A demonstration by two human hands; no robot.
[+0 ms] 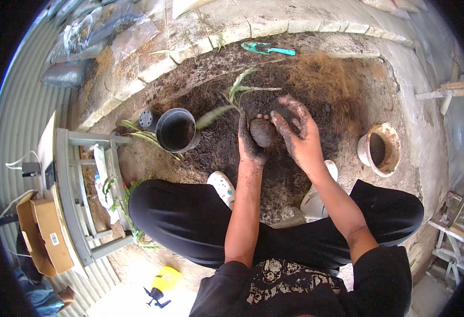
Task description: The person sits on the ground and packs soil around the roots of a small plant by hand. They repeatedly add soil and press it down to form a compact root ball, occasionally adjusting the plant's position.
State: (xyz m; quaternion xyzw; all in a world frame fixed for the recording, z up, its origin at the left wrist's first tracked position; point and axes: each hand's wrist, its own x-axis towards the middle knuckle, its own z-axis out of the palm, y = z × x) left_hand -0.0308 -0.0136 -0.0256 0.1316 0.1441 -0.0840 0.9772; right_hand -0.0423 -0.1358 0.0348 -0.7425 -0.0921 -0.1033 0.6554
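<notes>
A rounded ball of dark soil [263, 132] rests in my left hand [251, 146], whose fingertips show at its far side. Long green leaves of a plant [236, 89] rise just beyond that hand, apparently from the ball; the join is hidden. My right hand [303, 136] is raised beside the ball with fingers spread and nothing in it. Both hands are smeared with dark soil. Beneath them spreads loose dark soil [224, 138]. Brown coconut-like fibre [323, 77] lies beyond my right hand.
Left of the soil stand a black plastic pot [177, 130] and a smaller pot [148, 119] on its side. A turquoise hand trowel [269, 49] lies by the stone curb [192, 49]. At right sits a dirty round container [379, 149]. A yellow spray bottle [166, 278] is behind me.
</notes>
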